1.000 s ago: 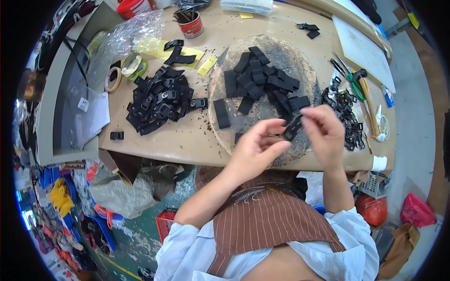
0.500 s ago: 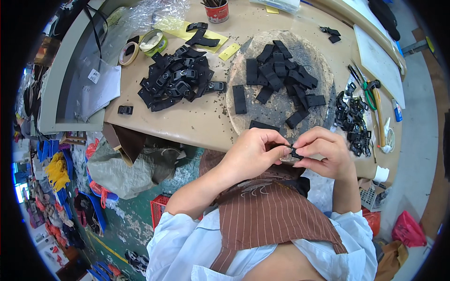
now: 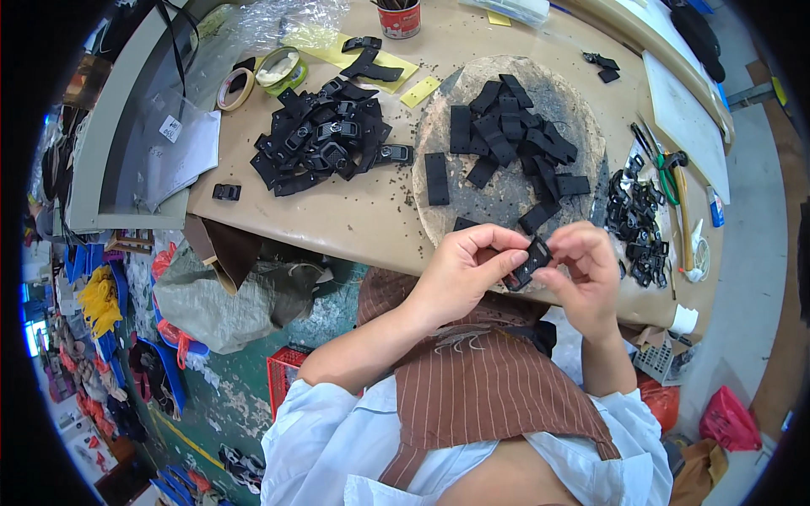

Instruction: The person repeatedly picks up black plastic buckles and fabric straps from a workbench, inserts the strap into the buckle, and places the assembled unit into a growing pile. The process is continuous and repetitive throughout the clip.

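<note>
My left hand (image 3: 469, 268) pinches a small black plastic buckle (image 3: 531, 263) between thumb and fingers, just off the near edge of a round wooden block. Close by on the buckle's right side is my right hand (image 3: 584, 274), its thumb and curled fingers apart, slightly blurred. Black strap pieces (image 3: 494, 135) with small holes lie heaped on the wooden block (image 3: 557, 80). To its left is a pile of straps fitted with buckles (image 3: 325, 139). Loose black buckles (image 3: 637, 211) form another pile on the right.
A hammer (image 3: 682, 211) and green-handled pliers (image 3: 666, 179) lie at the right. Tape rolls (image 3: 234, 88), yellow sheets (image 3: 419, 91), a red can (image 3: 398, 18) and a lone buckle (image 3: 226, 192) are on the table. Small dark bits are scattered across it. A red crate (image 3: 283, 371) stands below.
The buckle has turned so its broad face shows, staying in my left hand. My right fingers have loosened from it and spread apart. The view has shifted slightly.
</note>
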{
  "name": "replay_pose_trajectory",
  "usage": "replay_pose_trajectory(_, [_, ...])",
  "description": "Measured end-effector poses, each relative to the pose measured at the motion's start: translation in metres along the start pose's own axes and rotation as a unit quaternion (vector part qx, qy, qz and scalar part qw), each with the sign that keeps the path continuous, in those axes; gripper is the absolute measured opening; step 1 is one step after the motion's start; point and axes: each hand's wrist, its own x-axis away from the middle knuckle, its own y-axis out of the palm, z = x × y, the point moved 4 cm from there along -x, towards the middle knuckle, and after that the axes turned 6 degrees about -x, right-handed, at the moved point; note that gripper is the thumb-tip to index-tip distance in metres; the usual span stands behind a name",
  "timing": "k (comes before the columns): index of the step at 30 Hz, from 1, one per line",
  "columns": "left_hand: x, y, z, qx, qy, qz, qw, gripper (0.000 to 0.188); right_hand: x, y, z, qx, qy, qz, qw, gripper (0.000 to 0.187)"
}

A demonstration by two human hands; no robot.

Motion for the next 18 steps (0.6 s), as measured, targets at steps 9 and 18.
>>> replay_pose_trajectory(9, [0.004,-0.012,0.009,-0.178,0.042,0.007,0.983,0.015,-0.011,-0.007,-0.002,0.090,0.125,-0.178,0.972,0.039])
replay_pose_trajectory(18, [0.008,-0.003,0.012,-0.270,0.035,-0.016,0.962,0.012,-0.007,-0.004,-0.004,0.192,-0.051,-0.212,0.957,0.023])
